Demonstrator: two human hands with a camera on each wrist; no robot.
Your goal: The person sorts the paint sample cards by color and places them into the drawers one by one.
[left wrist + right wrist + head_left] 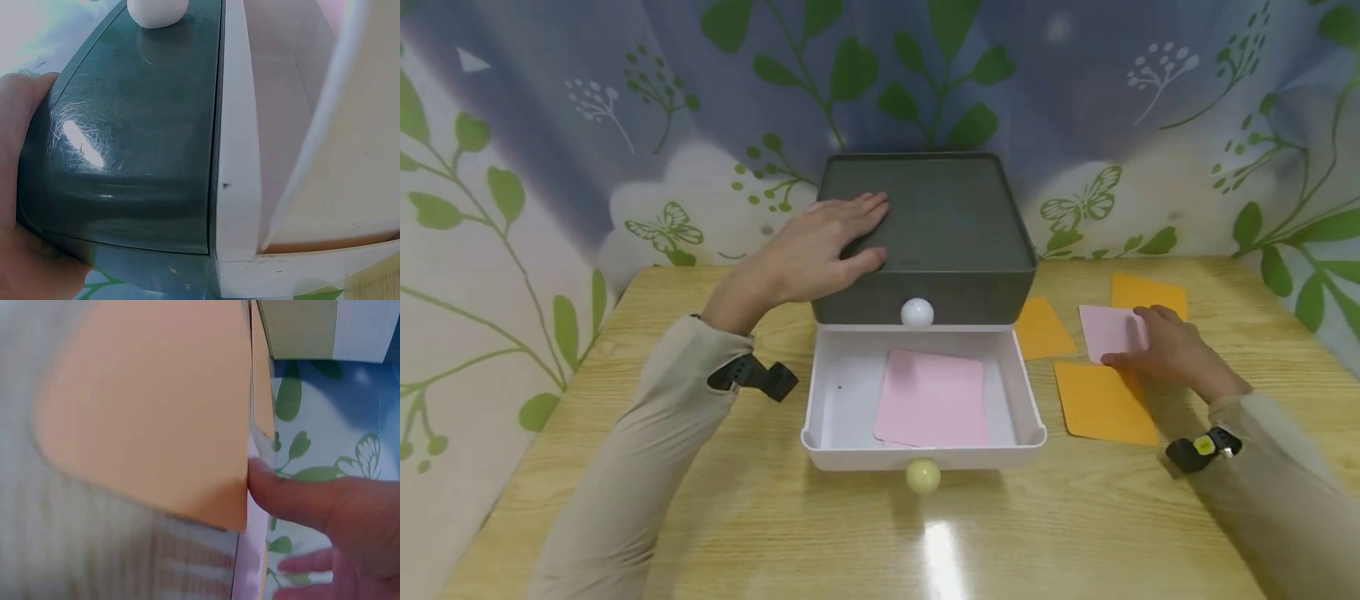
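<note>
A dark grey drawer box with a white knob stands on the table. My left hand rests on the left of its top, fingers extended; the left wrist view shows the hand against the box's edge. Below, a white drawer is pulled out and holds pink cards, seemingly stacked. To the right, my right hand pinches the right edge of another pink card between thumb and fingers. In the right wrist view the thumb touches that card's edge, partly hidden by an orange card.
Around the pink card, orange cards lie on the table: one in front, one behind, and one beside the box. A yellowish knob sticks out from the drawer front. A leaf-patterned curtain hangs behind the table.
</note>
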